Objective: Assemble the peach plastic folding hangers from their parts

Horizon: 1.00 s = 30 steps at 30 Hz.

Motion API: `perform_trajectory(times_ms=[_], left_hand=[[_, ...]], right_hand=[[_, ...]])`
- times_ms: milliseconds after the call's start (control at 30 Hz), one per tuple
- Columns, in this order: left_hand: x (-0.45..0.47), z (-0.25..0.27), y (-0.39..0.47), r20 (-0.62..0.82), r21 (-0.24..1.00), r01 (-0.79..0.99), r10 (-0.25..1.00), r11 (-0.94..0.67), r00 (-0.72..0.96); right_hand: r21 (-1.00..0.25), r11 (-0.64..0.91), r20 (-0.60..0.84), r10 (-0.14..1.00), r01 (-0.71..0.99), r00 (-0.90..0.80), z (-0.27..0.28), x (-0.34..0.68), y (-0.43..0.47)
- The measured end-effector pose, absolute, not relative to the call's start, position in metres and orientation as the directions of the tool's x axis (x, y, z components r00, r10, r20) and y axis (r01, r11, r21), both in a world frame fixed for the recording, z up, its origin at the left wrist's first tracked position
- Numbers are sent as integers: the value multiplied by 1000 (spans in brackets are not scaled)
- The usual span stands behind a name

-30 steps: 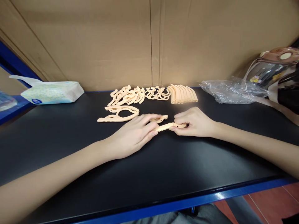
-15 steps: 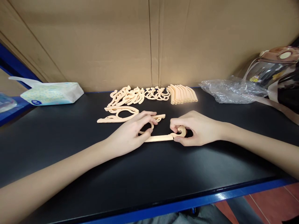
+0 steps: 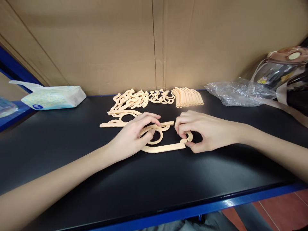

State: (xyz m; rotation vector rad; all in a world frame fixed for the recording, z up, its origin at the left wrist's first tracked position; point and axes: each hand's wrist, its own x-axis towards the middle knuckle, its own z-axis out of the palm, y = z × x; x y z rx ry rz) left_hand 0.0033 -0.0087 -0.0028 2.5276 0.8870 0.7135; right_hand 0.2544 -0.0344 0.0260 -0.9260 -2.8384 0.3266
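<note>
A peach plastic folding clothes hanger [image 3: 165, 148] lies on the black tabletop, partly under my left hand. My left hand [image 3: 134, 131] grips it, thumb over its round ring and index fingertip on its upper arm; the other fingers are partly hidden. At the hanger's right end sits a curved hook [image 3: 190, 137]. My right hand [image 3: 199, 130] closes around this hook, with the thumb at its lower edge and the fingers curled above. Just behind my left hand lies another hanger [image 3: 112, 124] with a similar ring.
At the back are a pile of hanger pieces [image 3: 131, 98], several loose hooks [image 3: 162, 97] and a row of straight arms [image 3: 189, 97]. A tissue pack [image 3: 54, 97] stands left. Crumpled clear plastic [image 3: 240, 93] and a bottle [image 3: 274, 73] are at right.
The held hanger's lower arm has swung down and right, away from the ring, showing more of the ring. My right hand has shifted slightly right with the hook.
</note>
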Motion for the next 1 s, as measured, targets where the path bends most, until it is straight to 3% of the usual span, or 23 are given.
perform_trajectory(times_ms=[700,1000], left_hand=[[6,-5,-12,354,482,438,626,-759,694],[6,-5,-17,443,283,550,616,-786,652]], right_hand=[[-247,746,-2,638,619,-770,32,264,-32],[-311,721,-57,636,619,-769,35,261,-36]])
